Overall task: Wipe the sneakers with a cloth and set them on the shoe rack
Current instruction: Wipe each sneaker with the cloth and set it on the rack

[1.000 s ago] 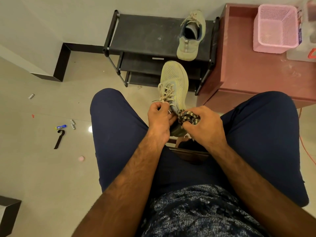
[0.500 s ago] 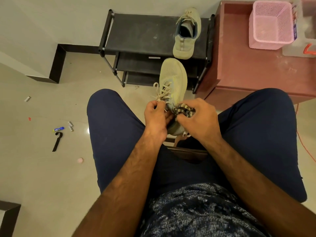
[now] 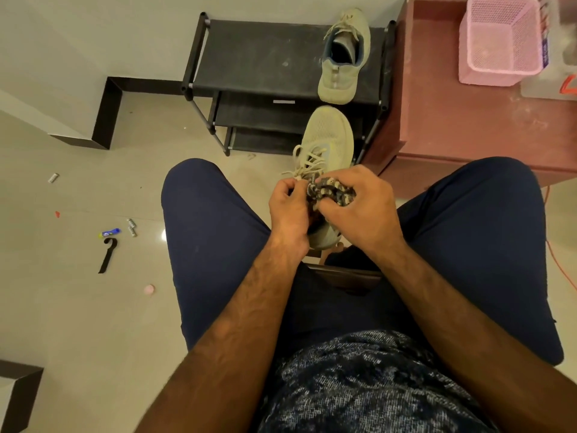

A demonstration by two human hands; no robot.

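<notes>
Pale mesh sneaker (image 3: 327, 139) hangs between my knees, toe towards the shoe rack (image 3: 256, 57). My left hand (image 3: 288, 210) grips its laced collar, and my right hand (image 3: 365, 210), just beside it, bunches the cloth (image 3: 331, 192) against the tongue. The other sneaker (image 3: 340, 76) rests on the rack's top shelf.

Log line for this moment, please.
left hand grips held sneaker | right hand holds cloth against it | other sneaker on shoe rack

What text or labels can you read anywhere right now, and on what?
Nothing is legible.
White tag on the shoe rack: too small to read.
Blue tube on the floor: print blurred.
Blue label beside the pink basket: blurred.
</notes>
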